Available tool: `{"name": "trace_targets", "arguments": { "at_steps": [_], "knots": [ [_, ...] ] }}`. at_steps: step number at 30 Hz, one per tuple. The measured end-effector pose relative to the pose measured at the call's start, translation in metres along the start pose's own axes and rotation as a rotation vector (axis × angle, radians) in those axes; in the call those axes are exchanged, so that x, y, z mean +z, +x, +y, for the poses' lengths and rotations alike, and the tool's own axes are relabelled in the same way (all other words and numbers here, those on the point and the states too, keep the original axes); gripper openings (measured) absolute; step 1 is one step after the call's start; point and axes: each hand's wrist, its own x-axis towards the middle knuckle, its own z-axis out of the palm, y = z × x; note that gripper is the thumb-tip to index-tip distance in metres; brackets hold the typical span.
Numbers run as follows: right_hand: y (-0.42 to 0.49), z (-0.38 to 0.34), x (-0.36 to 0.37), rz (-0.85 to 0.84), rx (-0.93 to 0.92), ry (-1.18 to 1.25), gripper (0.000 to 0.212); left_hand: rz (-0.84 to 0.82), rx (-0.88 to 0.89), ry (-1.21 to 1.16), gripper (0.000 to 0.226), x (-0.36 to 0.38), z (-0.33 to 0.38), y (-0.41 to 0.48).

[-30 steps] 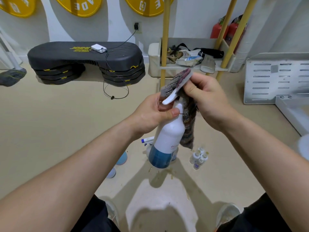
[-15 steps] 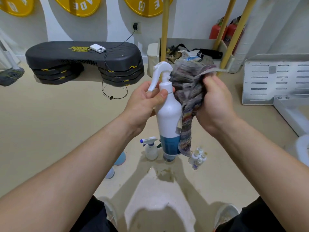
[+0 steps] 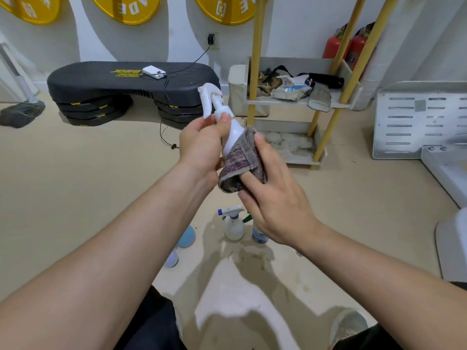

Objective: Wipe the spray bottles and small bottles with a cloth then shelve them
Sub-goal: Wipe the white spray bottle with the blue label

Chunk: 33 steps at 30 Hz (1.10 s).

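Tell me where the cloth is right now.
In the head view, centre frame: the cloth wraps the white spray bottle, gripped by the right hand.

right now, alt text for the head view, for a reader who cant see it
A person's left hand holds a white spray bottle by its neck, tilted, while the right hand wraps a striped cloth round its body. More spray bottles stand on the beige floor below, and a yellow-posted shelf rack stands behind.

pose | left hand (image 3: 202, 145) grips bottle (image 3: 233, 130); right hand (image 3: 275, 198) clasps cloth (image 3: 240, 160)
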Motion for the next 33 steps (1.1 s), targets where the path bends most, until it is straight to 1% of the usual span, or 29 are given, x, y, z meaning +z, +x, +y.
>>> {"name": "trace_targets", "arguments": {
  "at_steps": [2,3,5,7,10,13,15,17,19,21,24,26,28,30,31,33],
  "knots": [
    [0.002,0.004,-0.003,-0.017,-0.042,-0.011,0.033,-0.016,-0.014,0.008,0.021,0.0,-0.004,-0.002],
    [0.005,0.006,-0.006,-0.037,-0.007,0.017,0.036,-0.032,-0.012,0.014,0.026,0.001,-0.007,-0.004],
    [0.012,0.006,-0.012,-0.076,0.144,0.124,0.047,-0.069,-0.013,0.037,0.03,0.005,-0.012,-0.008],
    [0.015,0.006,-0.012,-0.09,0.206,0.171,0.054,-0.075,-0.02,0.055,0.031,0.006,-0.014,-0.011],
    [0.016,0.004,-0.013,-0.058,0.142,0.108,0.05,-0.053,0.013,0.036,0.026,0.005,-0.01,-0.009],
    [0.01,0.003,-0.013,-0.004,-0.007,0.026,0.042,-0.038,0.025,0.034,0.009,0.0,-0.004,-0.006],
    [0.001,0.006,-0.006,-0.032,-0.038,0.013,0.044,-0.039,0.027,0.065,0.003,-0.004,-0.002,-0.004],
    [-0.01,0.01,0.001,-0.111,0.028,0.027,0.051,-0.03,0.046,0.091,0.009,-0.008,0.001,-0.002],
    [-0.018,0.012,0.006,-0.194,0.144,0.072,0.059,-0.017,0.07,0.097,0.021,-0.011,0.001,0.0],
    [-0.021,0.012,0.008,-0.229,0.282,0.166,0.062,-0.02,0.084,0.101,0.03,-0.013,0.0,-0.001],
    [-0.02,0.017,0.008,-0.199,0.474,0.439,0.065,-0.076,0.082,0.124,0.033,-0.012,-0.006,-0.004],
    [-0.015,0.019,0.004,-0.14,0.53,0.664,0.06,-0.124,0.082,0.131,0.032,-0.01,-0.01,-0.007],
    [-0.005,0.018,-0.003,-0.062,0.552,0.782,0.05,-0.171,0.076,0.136,0.028,-0.006,-0.014,-0.009],
    [0.006,0.012,-0.012,0.005,0.545,0.786,0.044,-0.194,0.057,0.131,0.025,-0.001,-0.018,-0.011],
    [0.01,0.009,-0.015,0.028,0.516,0.748,0.045,-0.19,0.042,0.126,0.027,0.002,-0.021,-0.013],
    [0.015,0.003,-0.018,0.03,0.423,0.588,0.055,-0.165,0.013,0.122,0.032,0.007,-0.024,-0.017]
  ]
}}
